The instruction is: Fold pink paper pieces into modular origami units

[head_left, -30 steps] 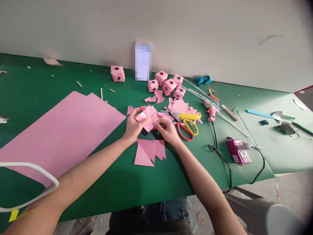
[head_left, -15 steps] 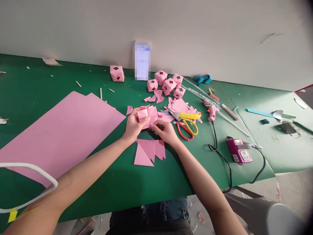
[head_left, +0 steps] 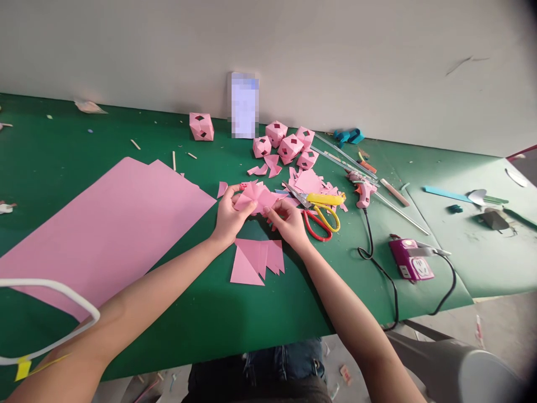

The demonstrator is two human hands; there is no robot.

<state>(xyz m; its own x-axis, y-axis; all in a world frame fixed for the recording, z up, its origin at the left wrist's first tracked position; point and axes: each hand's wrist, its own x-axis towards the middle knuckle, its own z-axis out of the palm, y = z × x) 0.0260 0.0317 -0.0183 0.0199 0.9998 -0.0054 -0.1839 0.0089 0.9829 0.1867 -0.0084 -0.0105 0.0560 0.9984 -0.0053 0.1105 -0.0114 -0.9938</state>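
Observation:
Between my two hands is a folded piece of pink paper with creases meeting at its middle. My left hand pinches its left side, thumb on top. On the right edge, my right hand grips it between thumb and fingers. Just below lie several cut pink paper pieces, overlapping on the green table. Scissors with red and yellow handles rest right of my right hand, beside a yellow cutter and a heap of pink scraps.
Several folded pink paper balls sit at the back, near a propped phone. Large pink sheets cover the left. To the right are a pink glue gun, clear glue sticks and a purple power socket with a black cable.
The folded paper has been tilted and its folds spread differently between my fingers. My right hand has shifted slightly right and its grip has moved along the edge.

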